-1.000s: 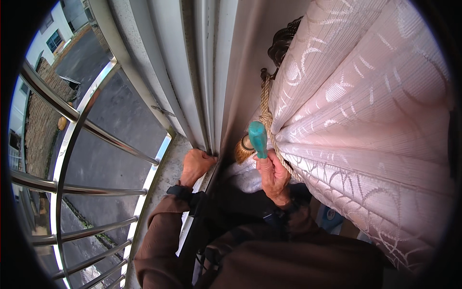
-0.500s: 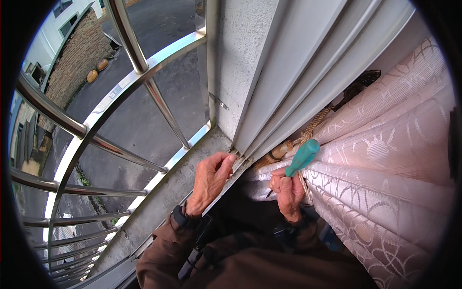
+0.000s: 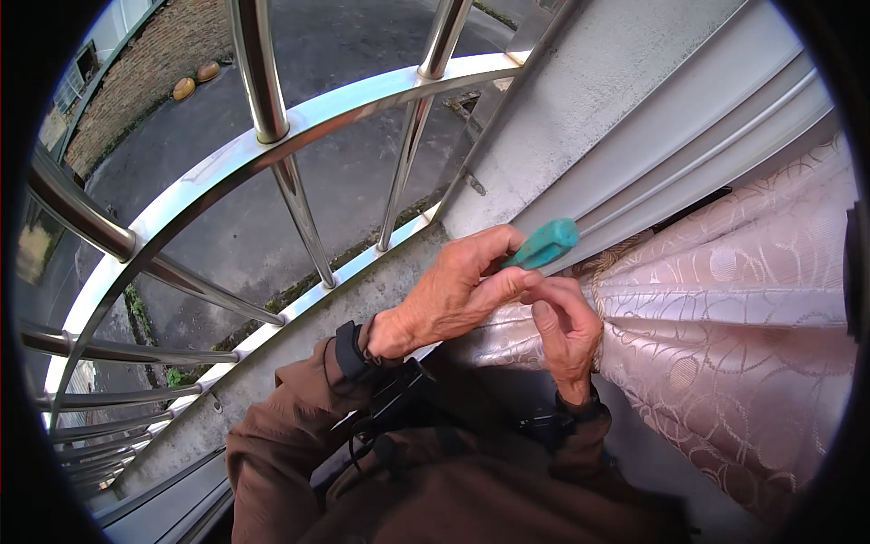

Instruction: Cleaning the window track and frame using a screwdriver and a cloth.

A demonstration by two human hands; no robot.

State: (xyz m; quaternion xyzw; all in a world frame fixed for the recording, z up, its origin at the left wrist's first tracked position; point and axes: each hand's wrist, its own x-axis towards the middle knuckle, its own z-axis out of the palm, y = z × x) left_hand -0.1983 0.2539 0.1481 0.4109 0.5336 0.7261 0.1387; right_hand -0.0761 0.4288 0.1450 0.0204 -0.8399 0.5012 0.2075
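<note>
Best take the tool (image 3: 546, 245) by handle (image 3: 553, 239), likely light and stiff, pinched in left hand (image 3: 458, 288); cannot tell right hand's (image 3: 573, 337) hold.

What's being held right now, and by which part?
A teal-handled tool, held in the left hand by the lower part of its handle, rounded end sticking out. Whether the right hand also grips it cannot be told.

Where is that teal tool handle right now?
In the head view, the teal handle is right of centre, between thumb and forefinger of the left hand, above the right hand.
</note>
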